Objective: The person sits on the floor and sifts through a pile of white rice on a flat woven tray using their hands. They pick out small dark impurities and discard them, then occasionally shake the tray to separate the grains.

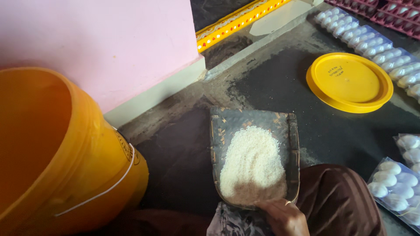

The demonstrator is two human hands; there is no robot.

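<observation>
A dark woven winnowing tray (pixel 227 126) lies on the dark floor in the middle of the view and holds a heap of white rice (pixel 253 166). My right hand (pixel 282 216) grips the tray's near rim at the bottom, thumb on the edge. My left hand is out of view. A big orange bucket (pixel 87 166) with a thin white wire handle stands tilted at the left, its mouth turned toward me. Brown cloth over my knee (pixel 337 201) sits right beside the tray.
A round yellow lid (pixel 350 83) lies on the floor at the right. Clear plastic packs of white oval pieces (pixel 372 43) run along the far right, with more (pixel 396 188) near my knee. A pink wall (pixel 109 43) and a yellow dotted strip (pixel 236 22) stand behind.
</observation>
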